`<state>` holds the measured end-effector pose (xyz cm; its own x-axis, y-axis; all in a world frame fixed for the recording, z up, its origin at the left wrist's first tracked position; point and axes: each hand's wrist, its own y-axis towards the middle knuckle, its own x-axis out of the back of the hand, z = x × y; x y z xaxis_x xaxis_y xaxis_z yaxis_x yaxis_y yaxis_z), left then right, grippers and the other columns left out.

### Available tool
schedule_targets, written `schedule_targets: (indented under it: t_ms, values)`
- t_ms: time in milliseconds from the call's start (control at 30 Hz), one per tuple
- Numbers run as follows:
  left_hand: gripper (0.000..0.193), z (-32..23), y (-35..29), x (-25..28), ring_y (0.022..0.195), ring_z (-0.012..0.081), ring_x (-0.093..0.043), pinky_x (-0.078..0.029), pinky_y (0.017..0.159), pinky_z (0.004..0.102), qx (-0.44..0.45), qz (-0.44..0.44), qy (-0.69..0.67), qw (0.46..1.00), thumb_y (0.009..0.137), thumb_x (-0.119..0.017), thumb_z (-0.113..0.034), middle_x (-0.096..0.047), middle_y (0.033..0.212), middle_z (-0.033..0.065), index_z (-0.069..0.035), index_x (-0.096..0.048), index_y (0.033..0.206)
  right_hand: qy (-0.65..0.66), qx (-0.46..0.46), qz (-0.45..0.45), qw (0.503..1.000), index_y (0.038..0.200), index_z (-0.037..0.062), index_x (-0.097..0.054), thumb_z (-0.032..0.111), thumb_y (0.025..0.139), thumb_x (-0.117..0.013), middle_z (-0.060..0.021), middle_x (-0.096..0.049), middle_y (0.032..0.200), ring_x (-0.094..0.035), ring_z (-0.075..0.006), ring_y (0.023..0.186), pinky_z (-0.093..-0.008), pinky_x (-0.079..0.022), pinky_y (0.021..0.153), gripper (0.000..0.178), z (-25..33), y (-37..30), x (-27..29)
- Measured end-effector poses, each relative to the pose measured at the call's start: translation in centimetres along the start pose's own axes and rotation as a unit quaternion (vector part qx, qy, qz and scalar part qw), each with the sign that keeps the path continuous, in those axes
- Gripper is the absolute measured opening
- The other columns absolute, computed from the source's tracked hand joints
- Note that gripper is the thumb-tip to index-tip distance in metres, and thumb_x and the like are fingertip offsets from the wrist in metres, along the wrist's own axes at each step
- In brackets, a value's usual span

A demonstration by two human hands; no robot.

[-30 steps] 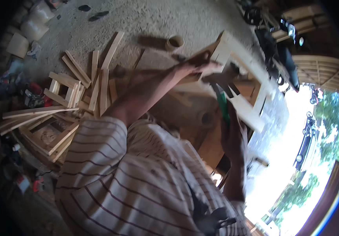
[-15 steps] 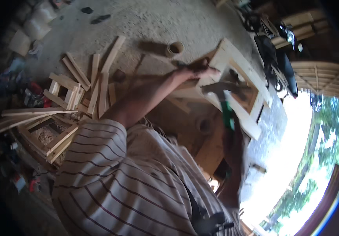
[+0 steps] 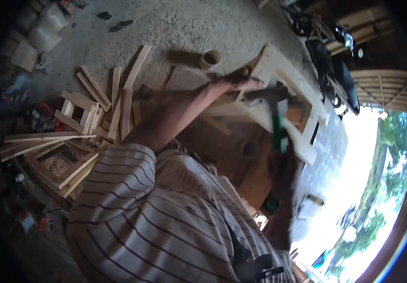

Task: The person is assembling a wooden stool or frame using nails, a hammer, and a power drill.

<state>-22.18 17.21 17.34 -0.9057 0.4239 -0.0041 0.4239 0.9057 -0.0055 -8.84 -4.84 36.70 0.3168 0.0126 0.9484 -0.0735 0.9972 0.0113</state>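
Note:
In my right hand (image 3: 281,162), low on the right, is a hammer (image 3: 279,132) with a green handle, my fingers closed round it. Its dark head, smeared by motion, lies over the near-left side of a pale wooden frame (image 3: 302,146). The frame is tilted and has an opening in its middle. My left hand (image 3: 241,81) grips the frame's left edge, close to the hammer head; some of its fingers are hidden. Whether a nail is there I cannot make out.
Loose wooden strips (image 3: 137,66) and small frames (image 3: 78,177) are heaped at the left among shavings. A round tub (image 3: 210,59) stands on the dusty floor beyond my left arm. A motorcycle (image 3: 328,70) is parked at the far right. Sandals (image 3: 120,25) lie at the back.
The hammer in my right hand has shifted slightly up and to the right, its head now more blurred. My left hand stays at the frame's edge.

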Motion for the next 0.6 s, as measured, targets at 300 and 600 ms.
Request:
schedule_targets:
  t_ms: [300,600]
  values:
    - [0.071,-0.3,-0.1,0.4,0.125,0.0287,-0.055,-0.042,0.106,0.0395,0.0,0.093,-0.098,0.991,0.085,-0.073,-0.037,-0.06,0.132,0.0174,0.001,-0.05,0.141,-0.003,0.207,-0.253,0.945,0.109,0.006,-0.051,0.02,0.097,-0.054,-0.0077,-0.056,0.072,-0.055,-0.022,0.056,-0.0349,-0.048,0.055,0.018,0.3,-0.1,1.4]
    - [0.066,0.5,0.1,0.0,0.119,0.0272,-0.059,-0.046,0.102,0.0393,-0.026,0.075,-0.159,0.984,0.085,-0.076,-0.033,-0.063,0.129,0.0174,0.003,-0.055,0.136,0.473,-0.183,-0.254,0.824,0.105,0.0008,-0.058,0.03,0.102,-0.053,-0.0117,-0.062,0.074,-0.06,-0.0259,0.056,-0.0374,-0.052,0.051,0.029,0.3,-1.9,6.1]
